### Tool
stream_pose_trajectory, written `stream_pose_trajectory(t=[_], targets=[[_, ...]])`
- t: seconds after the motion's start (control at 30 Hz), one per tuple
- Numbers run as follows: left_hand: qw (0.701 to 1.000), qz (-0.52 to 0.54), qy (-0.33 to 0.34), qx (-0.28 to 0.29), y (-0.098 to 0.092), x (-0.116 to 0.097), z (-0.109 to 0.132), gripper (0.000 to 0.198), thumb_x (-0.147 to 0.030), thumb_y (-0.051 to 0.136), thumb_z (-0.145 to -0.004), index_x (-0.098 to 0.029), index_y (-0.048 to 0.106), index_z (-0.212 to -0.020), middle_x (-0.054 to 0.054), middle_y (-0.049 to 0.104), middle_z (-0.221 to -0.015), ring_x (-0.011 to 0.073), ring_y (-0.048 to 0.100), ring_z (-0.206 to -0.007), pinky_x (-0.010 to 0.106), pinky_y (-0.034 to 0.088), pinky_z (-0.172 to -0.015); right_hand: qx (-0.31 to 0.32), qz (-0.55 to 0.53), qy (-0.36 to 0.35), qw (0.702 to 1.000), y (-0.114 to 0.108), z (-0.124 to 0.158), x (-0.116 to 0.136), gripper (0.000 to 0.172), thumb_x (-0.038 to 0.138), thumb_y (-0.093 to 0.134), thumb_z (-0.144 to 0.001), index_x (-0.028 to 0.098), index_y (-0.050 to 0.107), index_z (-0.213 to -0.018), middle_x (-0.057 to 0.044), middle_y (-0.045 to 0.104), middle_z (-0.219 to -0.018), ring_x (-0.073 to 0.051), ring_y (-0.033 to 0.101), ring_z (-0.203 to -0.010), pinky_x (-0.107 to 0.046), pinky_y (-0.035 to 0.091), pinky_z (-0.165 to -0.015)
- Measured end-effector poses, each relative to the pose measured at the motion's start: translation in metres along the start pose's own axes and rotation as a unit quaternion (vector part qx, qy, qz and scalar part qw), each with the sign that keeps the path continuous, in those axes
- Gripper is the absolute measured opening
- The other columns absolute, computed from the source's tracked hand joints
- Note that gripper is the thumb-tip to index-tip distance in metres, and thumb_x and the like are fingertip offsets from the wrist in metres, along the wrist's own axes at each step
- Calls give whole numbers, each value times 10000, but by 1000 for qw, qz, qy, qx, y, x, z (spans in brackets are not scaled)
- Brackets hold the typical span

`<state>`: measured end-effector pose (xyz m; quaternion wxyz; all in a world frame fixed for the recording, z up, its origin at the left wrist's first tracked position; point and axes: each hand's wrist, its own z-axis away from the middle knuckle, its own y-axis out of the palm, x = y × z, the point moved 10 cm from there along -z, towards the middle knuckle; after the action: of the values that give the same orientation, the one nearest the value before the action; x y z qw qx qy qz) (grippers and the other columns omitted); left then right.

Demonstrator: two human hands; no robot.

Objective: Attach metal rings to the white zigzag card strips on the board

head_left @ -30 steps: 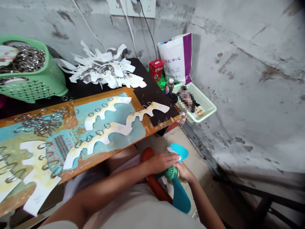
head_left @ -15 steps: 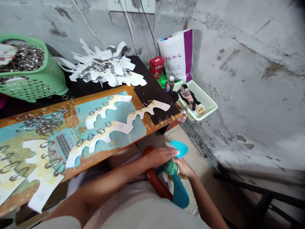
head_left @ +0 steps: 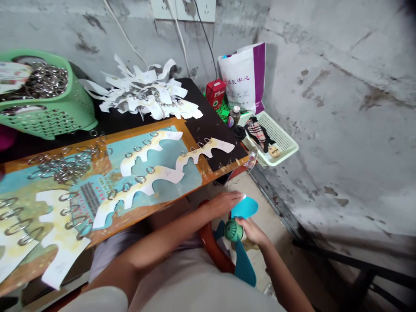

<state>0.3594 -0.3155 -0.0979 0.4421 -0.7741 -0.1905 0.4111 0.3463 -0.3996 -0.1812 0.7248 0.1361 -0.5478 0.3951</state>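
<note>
Upward, toward the bench's near edge, the left hand (head_left: 222,204) has shifted since the earlier frames, leaving more of the upper blade (head_left: 244,208) of a small teal fan (head_left: 233,230) in view, while the right hand (head_left: 251,231) has stayed close beside the fan's green hub. The left fingers (head_left: 232,198) lie extended and together, their tips at the blade's upper edge; whether they grip it cannot be told. The right fingers (head_left: 248,227) are closed against the hub, clamping the fan below the bench's front edge, above the person's lap and just in front of a curved orange-red rim (head_left: 211,249). Across the bench (head_left: 214,147) lies a painted board (head_left: 182,173), carrying white paper cutouts (head_left: 149,182) threaded with metal rings and a loose cluster of rings (head_left: 65,167) toward its left end. At the back left corner, a green plastic basket (head_left: 74,110) holds more rings, and a heap of paper scraps (head_left: 143,93) sits beside it. By the back right corner stand a red box (head_left: 215,93), a small bottle (head_left: 234,117) and a white bag (head_left: 242,78) with a purple stripe, next to a white plastic tray (head_left: 282,145) holding a plaid cloth (head_left: 256,134).
</note>
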Motion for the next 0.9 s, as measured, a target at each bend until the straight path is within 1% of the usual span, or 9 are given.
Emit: stream_pose_trajectory(t=[0.07, 0.23, 0.3, 0.4, 0.47, 0.57, 0.67, 0.77, 0.9], targets=[[1000, -2, 20, -14, 1, -10, -2, 351, -120, 459, -938, -57, 539, -1274, 157, 592, -1320, 197, 534, -1265, 304, 435, -1090, -9, 3, 5, 1000, -2, 3, -4, 328, 456, 440, -869, 197, 637, -906, -65, 670, -981, -265, 561, -1004, -416, 410, -998], [997, 28, 69, -26, -7, -40, 26, 370, -163, 370, -990, -110, 519, -1325, 82, 584, -1348, 164, 512, -1288, 252, 388, -1114, -24, 5, 10, 1000, -6, 3, -11, 353, 479, 441, -861, 210, 635, -983, -98, 647, -1094, -283, 513, -1116, -455, 302, -1084], [997, 67, 47, -7, -9, -31, 26, 376, -144, 390, -978, -116, 520, -1330, 77, 572, -1363, 173, 507, -1293, 263, 384, -1118, -14, 3, 5, 1000, -4, 0, -7, 329, 471, 449, -866, 215, 629, -964, -82, 646, -1079, -272, 517, -1087, -429, 322, -1062], [993, 117, -19, -10, -8, 0, 10, 383, -91, 440, -932, -86, 549, -1299, 123, 571, -1356, 206, 515, -1286, 315, 407, -1106, 0, -2, 4, 1000, 0, -2, -1, 287, 452, 450, -864, 207, 598, -856, -46, 646, -944, -242, 542, -929, -371, 413, -939], [981, 178, -68, -41, -7, 25, -4, 358, -93, 496, -896, -88, 603, -1237, 131, 610, -1307, 208, 567, -1230, 318, 448, -1067, 3, -4, 6, 1000, 1, 0, 2, 273, 433, 432, -865, 202, 566, -809, -31, 629, -875, -220, 537, -854, -338, 438, -861], [939, 288, -153, -111, -6, 65, -14, 305, -110, 487, -889, -106, 673, -1131, 116, 685, -1186, 210, 650, -1099, 337, 509, -981, 4, -3, 6, 1000, 0, 3, 6, 261, 414, 415, -868, 199, 540, -788, -23, 611, -856, -204, 529, -840, -319, 428, -842], [911, 326, -199, -153, -10, 87, -12, 363, -127, 386, -938, -75, 606, -1222, 158, 683, -1166, 213, 677, -1016, 327, 556, -851, 7, 3, 9, 1000, -2, 3, 7, 260, 413, 424, -870, 200, 515, -752, -15, 589, -819, -189, 513, -808, -302, 425, -802], [893, 361, -210, -170, -17, 89, -5, 373, -168, 402, -956, -85, 545, -1290, 180, 649, -1206, 205, 675, -993, 290, 552, -784, 5, 11, 13, 1000, -4, 1, 7, 264, 415, 427, -868, 203, 493, -726, -6, 560, -769, -179, 491, -768, -292, 420, -763], [880, 427, -142, -156, -26, 60, -3, 260, -315, 551, -920, -129, 704, -1020, 167, 602, -1214, 241, 621, -1094, 344, 519, -880, 0, 24, 15, 1000, -5, 0, 5, 265, 423, 423, -867, 201, 508, -749, -15, 567, -793, -187, 497, -789, -295, 423, -770]])
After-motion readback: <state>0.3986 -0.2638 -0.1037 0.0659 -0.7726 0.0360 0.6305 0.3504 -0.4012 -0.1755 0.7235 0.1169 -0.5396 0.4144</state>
